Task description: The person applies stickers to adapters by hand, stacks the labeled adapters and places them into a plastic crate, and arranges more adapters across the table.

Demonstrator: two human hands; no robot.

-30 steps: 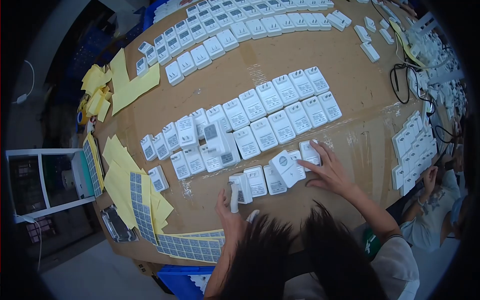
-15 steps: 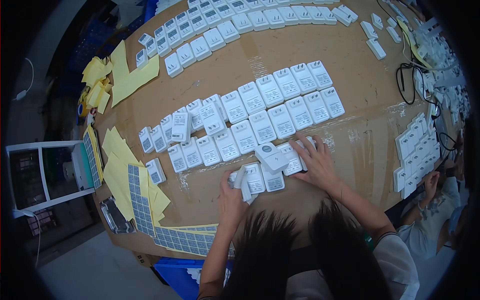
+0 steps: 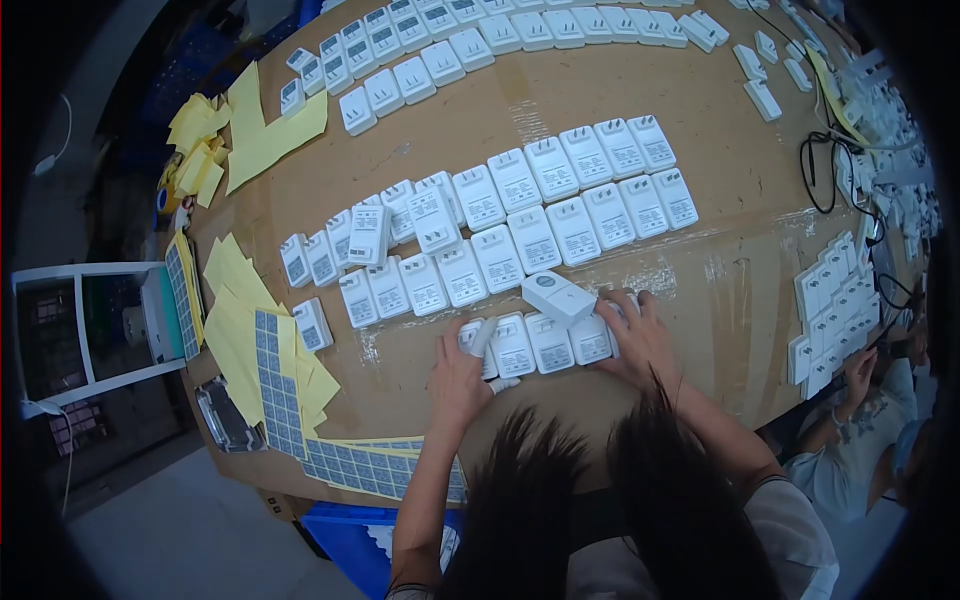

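Observation:
A short row of white plug-in adapters (image 3: 551,346) lies label side up near the table's front edge. My left hand (image 3: 460,378), with white covers on two fingers, is curled around the row's left end. At the right end, the fingers of my right hand (image 3: 637,342) grip the last adapter (image 3: 590,340) and partly hide it. Another adapter (image 3: 558,298), smooth face up, rests tilted across the row's back edge. Just beyond stand two longer rows of adapters (image 3: 535,238), prongs showing, with two loose ones (image 3: 368,235) on top.
More adapters (image 3: 410,78) fill the far edge. On the left lie yellow backing sheets (image 3: 235,290) and grey label sheets (image 3: 280,390). Stacked white parts (image 3: 830,310), black cables (image 3: 818,170) and a co-worker's hand (image 3: 858,372) are at the right. A blue bin (image 3: 345,545) stands below the table.
The adapters of the short row have been drawn together into a straighter line between my hands. My right hand has moved down beside the row's end. The view has shifted slightly.

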